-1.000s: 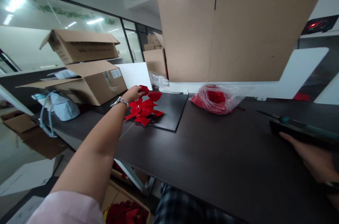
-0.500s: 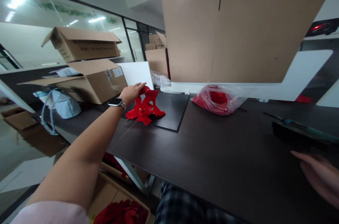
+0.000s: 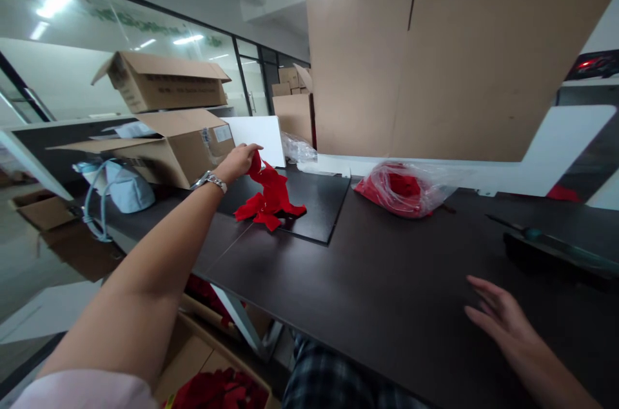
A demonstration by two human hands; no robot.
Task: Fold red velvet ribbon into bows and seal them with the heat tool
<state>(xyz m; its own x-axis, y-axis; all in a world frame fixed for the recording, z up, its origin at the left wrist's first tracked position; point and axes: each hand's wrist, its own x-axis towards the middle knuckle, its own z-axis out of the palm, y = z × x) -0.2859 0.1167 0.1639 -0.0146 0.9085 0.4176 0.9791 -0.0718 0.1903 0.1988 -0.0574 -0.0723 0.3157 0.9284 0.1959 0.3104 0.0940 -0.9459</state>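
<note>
head view: at nine o'clock, the left hand [image 3: 236,162] pinches its fingertips together on the top of a red fabric bow [image 3: 271,193], whose lower part rests at the near edge of a black board [image 3: 316,202], while at four o'clock the right hand [image 3: 500,312], fingers loosely parted and gripping nothing, is over the dark table [image 3: 387,267]. at ten o'clock, printing on the upper carton [image 3: 174,91] and a white label [image 3: 223,133] on the lower carton [image 3: 188,154] are too blurred to read.
</note>
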